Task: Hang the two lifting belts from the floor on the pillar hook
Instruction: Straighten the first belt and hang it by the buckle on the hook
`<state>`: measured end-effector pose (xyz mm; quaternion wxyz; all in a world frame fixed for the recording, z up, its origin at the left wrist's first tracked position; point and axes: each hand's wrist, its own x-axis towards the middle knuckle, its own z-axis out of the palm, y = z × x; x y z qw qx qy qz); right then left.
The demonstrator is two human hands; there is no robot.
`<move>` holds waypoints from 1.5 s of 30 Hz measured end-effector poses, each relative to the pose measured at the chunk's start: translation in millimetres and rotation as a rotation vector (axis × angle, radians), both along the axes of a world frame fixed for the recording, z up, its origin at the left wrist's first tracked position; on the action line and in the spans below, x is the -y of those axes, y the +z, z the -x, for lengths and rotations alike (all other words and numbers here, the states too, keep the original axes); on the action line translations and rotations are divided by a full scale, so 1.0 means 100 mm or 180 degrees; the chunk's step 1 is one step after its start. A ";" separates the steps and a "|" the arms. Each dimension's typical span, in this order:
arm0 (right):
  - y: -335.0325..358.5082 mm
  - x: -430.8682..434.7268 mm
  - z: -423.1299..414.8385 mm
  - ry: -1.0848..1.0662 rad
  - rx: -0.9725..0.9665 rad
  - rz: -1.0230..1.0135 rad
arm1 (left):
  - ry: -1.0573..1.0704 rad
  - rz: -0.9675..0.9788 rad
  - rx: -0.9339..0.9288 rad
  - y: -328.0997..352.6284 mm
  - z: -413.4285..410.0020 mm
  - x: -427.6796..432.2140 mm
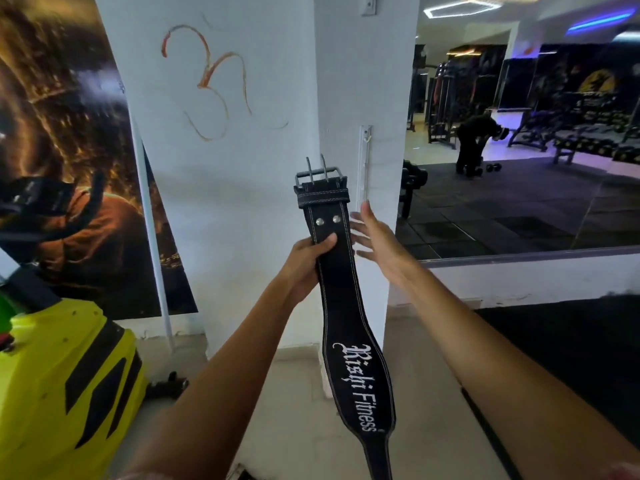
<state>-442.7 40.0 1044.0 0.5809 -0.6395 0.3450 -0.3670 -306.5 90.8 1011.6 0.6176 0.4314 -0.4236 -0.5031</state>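
A black lifting belt (pixel 349 327) with white stitching and white lettering is held upright in front of a white pillar (pixel 367 81). Its metal two-prong buckle (pixel 320 174) points up. My left hand (pixel 304 263) is shut on the belt just below the two rivets. To the right of the belt, my right hand (pixel 375 237) is open with fingers spread, close to its edge. A small hook (pixel 366 135) tops a white strip on the pillar, above and to the right of the buckle. No second belt is in view.
A yellow and black machine (pixel 65 386) stands at the lower left. A large poster (pixel 65 150) covers the left wall. A mirror (pixel 526 150) on the right reflects gym equipment and a bending person (pixel 476 142). Black floor mat (pixel 568 358) lies at the right.
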 end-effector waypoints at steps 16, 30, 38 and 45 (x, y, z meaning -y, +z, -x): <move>-0.15 -0.02 -0.03 -0.0358 0.1266 -0.0231 | 0.0391 0.0231 0.0426 -0.24 0.20 -0.11; -0.19 -0.19 -0.10 -0.0137 0.1133 0.0088 | 0.0713 0.0595 0.0767 0.36 0.07 -0.14; -0.86 -0.24 0.06 -0.0511 0.0603 0.0503 | 0.0799 0.0824 0.0080 0.33 0.12 -0.06; -0.87 -0.25 0.09 -0.0505 0.0596 0.0334 | 0.0743 0.0863 -0.0008 0.26 0.08 -0.07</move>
